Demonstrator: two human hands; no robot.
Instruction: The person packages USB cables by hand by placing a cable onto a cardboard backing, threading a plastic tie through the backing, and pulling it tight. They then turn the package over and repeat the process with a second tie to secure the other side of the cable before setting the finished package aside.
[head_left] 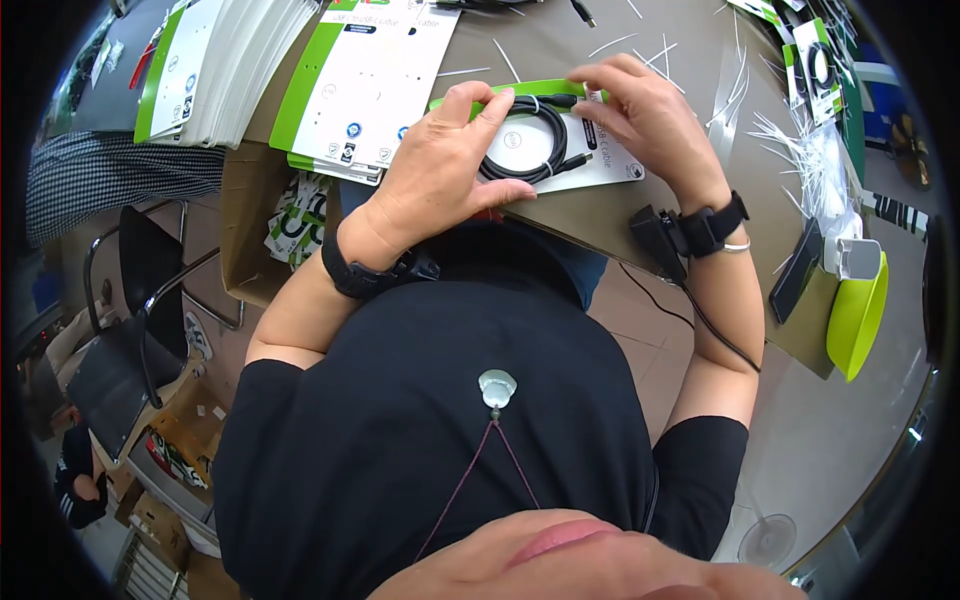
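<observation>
A coiled black cable lies against a white and green backing card at the table's near edge. Two white ties loop round the coil. My left hand is closed on the coil's left side, index finger at its top and thumb below, by the card's lower edge. At the card's upper right, my right hand has its thumb and bent fingers curled together beside a cable plug. Something small and white shows between those fingers, too small to name.
Stacked backing cards lie to the left, beside a fanned pile. Loose white ties are scattered ahead. At right are a bundle of ties, a dark phone and a lime-green holder. A cardboard box stands below the table's left side.
</observation>
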